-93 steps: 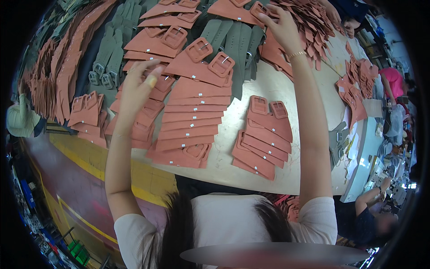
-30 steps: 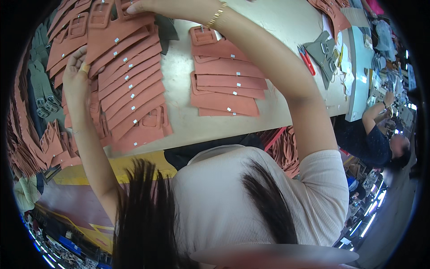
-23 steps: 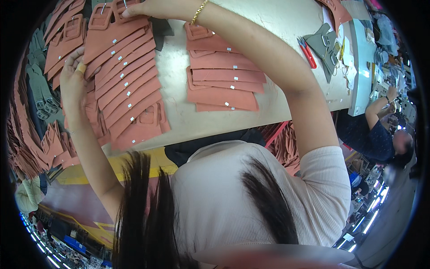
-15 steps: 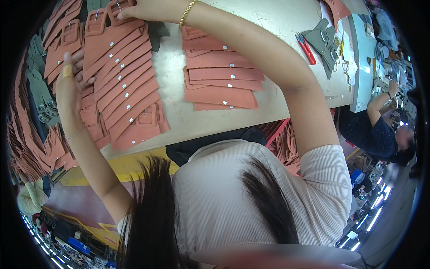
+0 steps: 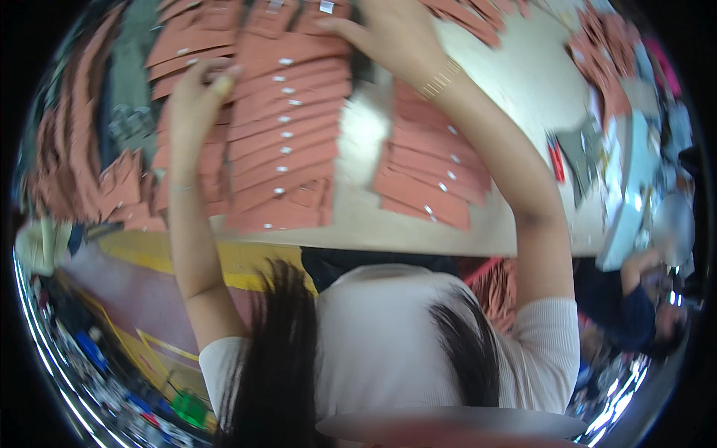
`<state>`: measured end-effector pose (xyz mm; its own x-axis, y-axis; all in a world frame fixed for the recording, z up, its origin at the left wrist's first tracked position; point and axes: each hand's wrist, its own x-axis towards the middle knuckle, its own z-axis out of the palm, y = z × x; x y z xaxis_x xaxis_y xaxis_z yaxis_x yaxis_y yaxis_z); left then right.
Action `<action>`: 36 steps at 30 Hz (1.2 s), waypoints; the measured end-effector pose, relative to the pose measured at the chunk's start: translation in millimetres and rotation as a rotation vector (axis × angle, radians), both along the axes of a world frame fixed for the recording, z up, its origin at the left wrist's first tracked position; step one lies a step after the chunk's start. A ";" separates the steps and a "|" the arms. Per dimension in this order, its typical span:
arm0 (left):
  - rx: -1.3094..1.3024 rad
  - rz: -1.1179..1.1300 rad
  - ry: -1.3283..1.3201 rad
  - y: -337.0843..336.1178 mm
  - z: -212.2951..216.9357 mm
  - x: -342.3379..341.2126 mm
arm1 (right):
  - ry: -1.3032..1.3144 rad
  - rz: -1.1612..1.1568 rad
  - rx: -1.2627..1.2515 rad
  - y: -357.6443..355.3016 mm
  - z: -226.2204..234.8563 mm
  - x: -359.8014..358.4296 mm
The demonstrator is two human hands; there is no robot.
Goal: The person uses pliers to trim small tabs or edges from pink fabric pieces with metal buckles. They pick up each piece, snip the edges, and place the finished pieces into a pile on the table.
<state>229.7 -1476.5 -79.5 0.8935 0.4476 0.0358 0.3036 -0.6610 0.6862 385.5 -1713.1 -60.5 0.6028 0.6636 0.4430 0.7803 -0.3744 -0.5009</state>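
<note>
Head view: my left hand (image 5: 196, 95) lies on the left edge of the big fanned stack of terracotta leather pieces (image 5: 282, 142), fingers curled loosely against the top strips, not pinching anything I can make out. My right hand (image 5: 392, 33) is flat over the far end of the same stack, fingers spread and pressing down, thumb side hidden, so whether a piece is gripped underneath I cannot tell. The stack sits mid-table (image 5: 523, 224) right in front of me, strips overlapping like shingles, each with a small white tag near the middle.

Progress, my guess: the big stack looks mostly laid out and squared, roughly a dozen strips showing, exact count blurred. The second stack (image 5: 433, 175) to the right of it, under my right forearm, shows about seven or eight strips and looks done, untouched. Loose piles (image 5: 75, 172) of the same colour at far left and more (image 5: 605, 45) at top right look unsorted, so plenty is left.

Counts: two hands, two fanned stacks, at least two loose heaps. Grey pieces (image 5: 131, 119) lie left of the main stack. Red-handled tool (image 5: 556, 158) near the right edge. Another person (image 5: 635, 306) sits at lower right, hands apart from mine.
</note>
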 end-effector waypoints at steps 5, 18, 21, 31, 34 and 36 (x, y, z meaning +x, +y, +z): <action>-0.289 0.315 -0.126 22.3 14.1 -25.2 | -0.080 0.062 0.001 -8.3 11.3 -0.8; -1.462 0.283 -0.583 55.6 2.7 -51.0 | 0.026 0.227 0.007 60.7 48.8 26.7; -1.452 0.321 -0.553 56.0 8.3 -47.2 | -0.055 0.223 0.029 92.2 54.5 52.1; -1.484 0.310 -0.633 63.2 9.2 -48.0 | -0.067 0.077 -0.178 208.3 22.1 129.1; -1.469 0.277 -0.664 67.3 5.6 -49.5 | -0.082 -0.049 -0.247 219.3 10.5 132.8; -1.431 0.257 -0.674 69.7 3.3 -50.7 | -0.070 -0.078 -0.310 220.2 13.8 129.3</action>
<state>179.0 -1406.9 -76.3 0.7881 0.5863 -0.1875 -0.2996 0.6314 0.7153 514.9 -1492.9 -46.7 0.6323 0.7263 0.2697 0.7719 -0.5606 -0.2999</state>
